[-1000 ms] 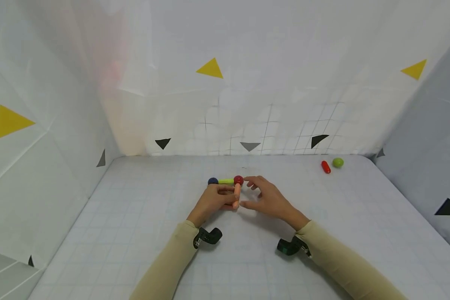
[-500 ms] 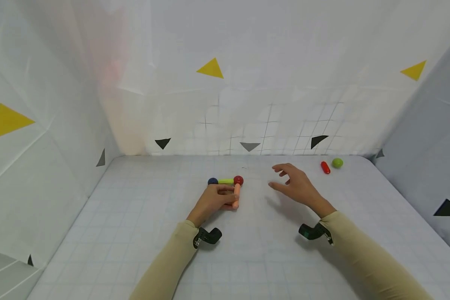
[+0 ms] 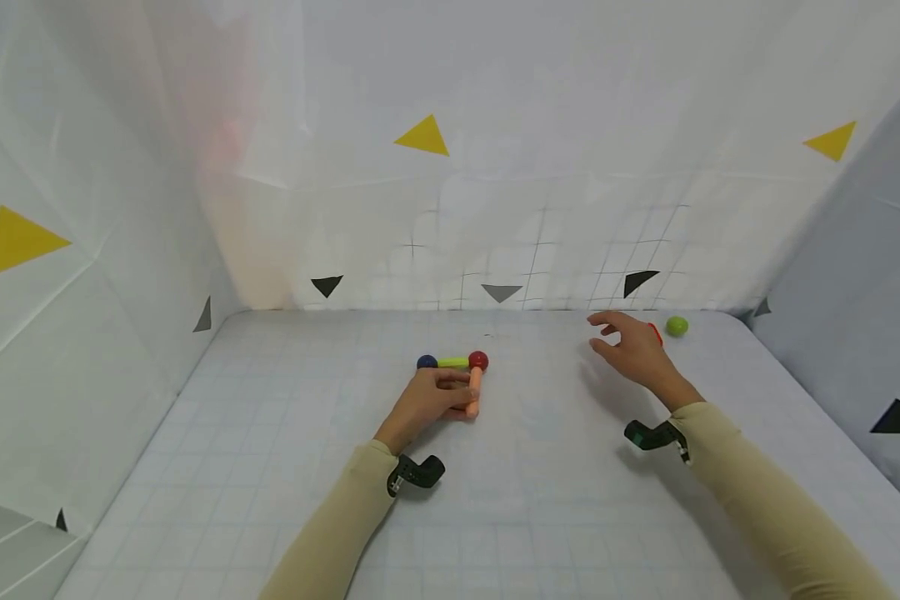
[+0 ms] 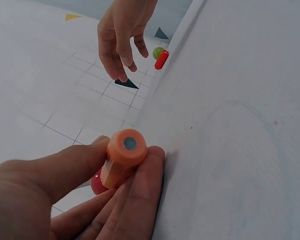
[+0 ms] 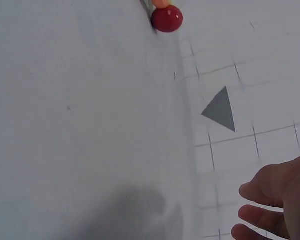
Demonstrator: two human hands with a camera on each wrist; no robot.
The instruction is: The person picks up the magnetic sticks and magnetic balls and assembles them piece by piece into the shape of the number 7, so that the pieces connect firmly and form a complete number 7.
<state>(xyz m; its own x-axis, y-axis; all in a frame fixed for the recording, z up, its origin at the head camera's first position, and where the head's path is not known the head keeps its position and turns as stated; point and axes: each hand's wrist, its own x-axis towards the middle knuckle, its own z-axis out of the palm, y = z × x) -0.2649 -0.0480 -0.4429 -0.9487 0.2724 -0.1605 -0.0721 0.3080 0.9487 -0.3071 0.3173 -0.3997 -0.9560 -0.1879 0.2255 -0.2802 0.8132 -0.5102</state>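
My left hand [image 3: 423,400] pinches an orange magnetic rod [image 3: 475,387] between thumb and fingers. In the left wrist view a grey disc shows in the near end of this rod. Its far end meets a dark red ball [image 3: 478,361]. A yellow-green rod [image 3: 453,362] runs left from that ball to a dark blue ball [image 3: 427,362]. Well to the right, my right hand [image 3: 636,348] hovers over the table with its fingers loosely bent and nothing in them. Just behind it lies a red rod [image 4: 161,60], partly covered by the hand in the head view.
A light green ball [image 3: 677,326] lies beside the red rod at the back right of the table. White walls [image 3: 592,225] with yellow, black and grey triangles stand behind and at both sides. The white tabletop [image 3: 540,517] has a faint grid.
My right hand has left the red ball and moved right and back, over to the red rod. The left hand stays where it was, still holding the orange rod.
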